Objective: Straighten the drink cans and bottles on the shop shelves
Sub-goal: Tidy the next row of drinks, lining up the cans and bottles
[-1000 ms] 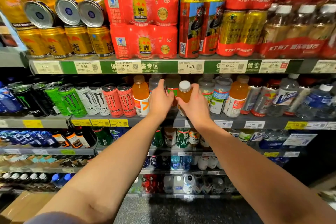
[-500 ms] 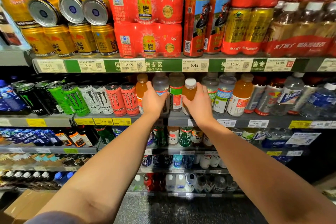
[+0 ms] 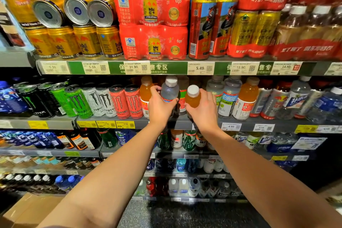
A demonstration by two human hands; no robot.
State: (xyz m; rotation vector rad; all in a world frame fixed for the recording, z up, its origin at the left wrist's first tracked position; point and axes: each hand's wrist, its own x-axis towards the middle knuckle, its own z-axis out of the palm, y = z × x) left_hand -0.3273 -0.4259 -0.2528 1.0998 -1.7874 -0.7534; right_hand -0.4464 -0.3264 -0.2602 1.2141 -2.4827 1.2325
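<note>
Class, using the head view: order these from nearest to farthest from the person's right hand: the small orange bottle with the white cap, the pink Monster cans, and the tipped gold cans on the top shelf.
1. Small orange bottle: held in the right hand itself, middle shelf.
2. Pink Monster cans: same shelf, off to the left, beyond the left hand.
3. Tipped gold cans: shelf above, far upper left.

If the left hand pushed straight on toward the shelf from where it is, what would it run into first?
The left hand already grips the clear grey bottle, so that goes first; pushed deeper it would probably meet bottles behind it in the row, though depth there is too dark to judge.
</note>
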